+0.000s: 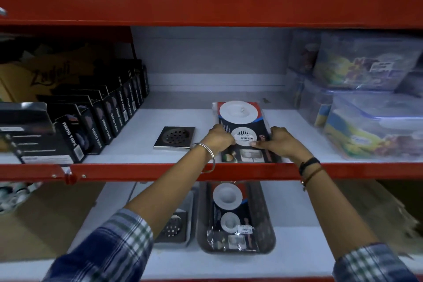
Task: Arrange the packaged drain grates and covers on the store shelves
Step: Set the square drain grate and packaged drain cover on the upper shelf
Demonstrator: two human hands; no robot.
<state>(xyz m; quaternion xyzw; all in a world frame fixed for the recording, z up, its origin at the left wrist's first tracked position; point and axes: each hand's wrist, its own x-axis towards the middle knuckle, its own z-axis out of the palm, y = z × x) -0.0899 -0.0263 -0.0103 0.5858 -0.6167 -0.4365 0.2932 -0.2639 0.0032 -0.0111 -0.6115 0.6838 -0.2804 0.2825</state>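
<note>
A dark packet of white drain covers (240, 119) lies flat on the middle shelf (142, 142), its near end at the shelf's front edge. My left hand (218, 138) grips its left side and my right hand (282, 143) grips its right side. A square metal drain grate (175, 138) lies unwrapped on the shelf just left of the packet. On the lower shelf, a second packet of white drain covers (231, 213) rests in a dark tray (270, 240). Left of that tray, a wrapped metal grate (172, 228) lies partly hidden behind my left forearm.
A row of black nano tape boxes (100, 119) fills the shelf's left side. Stacked clear plastic containers (370, 121) stand at the right. The red front rail (137, 170) runs under my wrists, and a red upper shelf (206, 4) hangs overhead. Cardboard boxes (41, 217) sit lower left.
</note>
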